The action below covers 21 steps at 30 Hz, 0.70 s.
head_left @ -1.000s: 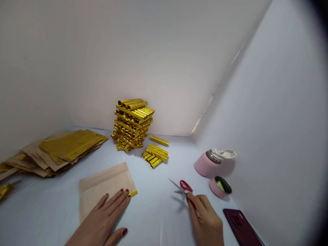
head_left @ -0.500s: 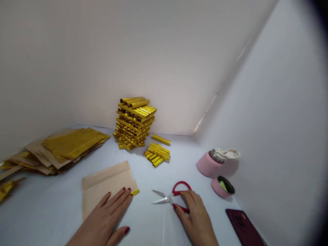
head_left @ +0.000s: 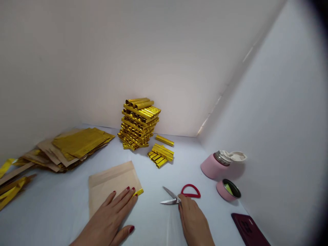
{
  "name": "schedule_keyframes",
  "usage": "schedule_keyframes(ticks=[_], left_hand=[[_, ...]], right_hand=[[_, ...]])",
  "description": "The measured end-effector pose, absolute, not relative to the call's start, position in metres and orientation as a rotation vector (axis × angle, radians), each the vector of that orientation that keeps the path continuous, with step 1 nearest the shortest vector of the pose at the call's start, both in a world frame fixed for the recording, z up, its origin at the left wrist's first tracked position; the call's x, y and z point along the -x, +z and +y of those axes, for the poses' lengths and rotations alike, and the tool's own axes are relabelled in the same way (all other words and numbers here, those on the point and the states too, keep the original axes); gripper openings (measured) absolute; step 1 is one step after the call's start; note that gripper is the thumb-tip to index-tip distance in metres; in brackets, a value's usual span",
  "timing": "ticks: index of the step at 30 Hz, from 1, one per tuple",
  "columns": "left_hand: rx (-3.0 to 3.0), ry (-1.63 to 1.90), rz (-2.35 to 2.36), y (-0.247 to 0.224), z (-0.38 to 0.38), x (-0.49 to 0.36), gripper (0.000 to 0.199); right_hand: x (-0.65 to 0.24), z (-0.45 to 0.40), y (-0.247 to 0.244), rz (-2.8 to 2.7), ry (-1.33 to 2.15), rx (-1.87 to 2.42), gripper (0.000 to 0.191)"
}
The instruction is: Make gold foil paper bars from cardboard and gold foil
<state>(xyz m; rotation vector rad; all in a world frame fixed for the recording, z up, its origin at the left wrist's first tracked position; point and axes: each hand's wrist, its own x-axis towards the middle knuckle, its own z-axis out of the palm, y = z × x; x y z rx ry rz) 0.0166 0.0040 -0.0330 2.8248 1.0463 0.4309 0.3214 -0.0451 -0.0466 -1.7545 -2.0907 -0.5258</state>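
While the left hand (head_left: 109, 215) lies spread on a kraft paper sheet (head_left: 111, 182), the right hand (head_left: 193, 220) curls over red-handled scissors (head_left: 170, 198); rightward, a pink cup (head_left: 227, 190) holds something green.

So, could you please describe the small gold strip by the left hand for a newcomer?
From the stack of gold foil tubes, come forward to the kraft paper sheet. At its right corner, touching the left hand, lies a short gold strip, far smaller than the tubes.
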Motion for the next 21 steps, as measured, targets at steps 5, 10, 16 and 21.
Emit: schedule_keyframes(ticks=[5, 10, 16, 21], left_hand=[[-2.771, 0.432, 1.03, -0.036, 0.003, -0.016, 0.065], [-2.734, 0.398, 1.037, -0.032, 0.004, -0.017, 0.068], [-2.678, 0.39, 1.03, -0.022, 0.004, -0.019, 0.071], [-2.684, 0.356, 1.032, -0.024, 0.004, -0.019, 0.073]], right_hand=[[-0.315, -0.041, -0.051, -2.108, -0.499, 1.703, 0.054], [-0.292, -0.024, -0.034, -2.338, -0.349, 1.564, 0.058], [-0.28, -0.005, -0.041, -2.352, -0.382, 1.53, 0.053], [-0.282, -0.005, -0.034, -2.402, -0.391, 1.491, 0.045]])
